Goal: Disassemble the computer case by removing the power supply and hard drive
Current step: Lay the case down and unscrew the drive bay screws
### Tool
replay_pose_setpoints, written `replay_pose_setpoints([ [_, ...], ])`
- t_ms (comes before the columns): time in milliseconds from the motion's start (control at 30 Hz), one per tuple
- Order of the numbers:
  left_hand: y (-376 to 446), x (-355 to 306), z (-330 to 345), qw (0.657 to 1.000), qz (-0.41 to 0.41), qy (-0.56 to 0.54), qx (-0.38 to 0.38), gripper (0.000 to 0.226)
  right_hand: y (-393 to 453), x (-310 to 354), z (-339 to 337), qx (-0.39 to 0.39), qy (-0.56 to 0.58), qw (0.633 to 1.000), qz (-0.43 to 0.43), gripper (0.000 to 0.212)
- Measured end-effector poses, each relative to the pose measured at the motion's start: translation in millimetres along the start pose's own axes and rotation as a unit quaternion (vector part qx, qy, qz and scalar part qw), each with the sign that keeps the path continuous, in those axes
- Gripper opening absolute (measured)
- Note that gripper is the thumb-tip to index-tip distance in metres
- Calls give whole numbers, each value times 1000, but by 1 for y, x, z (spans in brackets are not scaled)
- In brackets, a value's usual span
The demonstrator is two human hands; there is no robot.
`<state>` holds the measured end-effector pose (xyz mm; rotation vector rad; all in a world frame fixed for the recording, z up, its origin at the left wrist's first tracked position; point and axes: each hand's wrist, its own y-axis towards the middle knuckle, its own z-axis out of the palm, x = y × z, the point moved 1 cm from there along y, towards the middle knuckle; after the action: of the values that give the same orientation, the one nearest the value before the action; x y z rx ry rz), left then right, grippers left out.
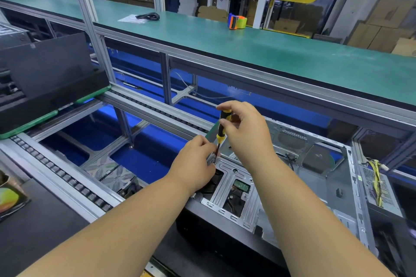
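An open computer case (315,177) lies on its side at the lower right. A silver drive bracket (227,184) sits at its near left corner, with the hard drive (236,200) showing through its cut-outs. My right hand (245,132) is shut on the black and yellow handle of a screwdriver (221,128) held upright, tip down on the bracket's far left corner. My left hand (195,164) pinches the shaft near the tip and rests on the bracket. The power supply (380,189), with yellow cables, sits at the case's right end.
A black case (49,78) stands on a green pallet at the left on the roller conveyor (67,177). A green shelf (225,38) above carries a tape dispenser (237,21) and a black cable (147,16). Cardboard boxes are stacked at the far right.
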<state>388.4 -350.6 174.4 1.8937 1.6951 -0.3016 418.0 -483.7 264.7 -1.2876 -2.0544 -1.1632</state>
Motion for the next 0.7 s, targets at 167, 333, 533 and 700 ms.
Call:
replay_pose_setpoints([
  [167,1,-1,0,1000,8,1,-3,25,-4,-4,6,18,-9,999,-34,40],
  [333,1,3,2,1000,8,6,11,37,-16,-17,15,-21,43,995,-86,38],
  [533,0,1,2,1000,8,3,9,31,-16,-24,20,-36,61,995,-69,49],
  [700,-1,0,2,1000,12,-4,-2,24,-19,-25,17,-20,43,997,-67,59],
])
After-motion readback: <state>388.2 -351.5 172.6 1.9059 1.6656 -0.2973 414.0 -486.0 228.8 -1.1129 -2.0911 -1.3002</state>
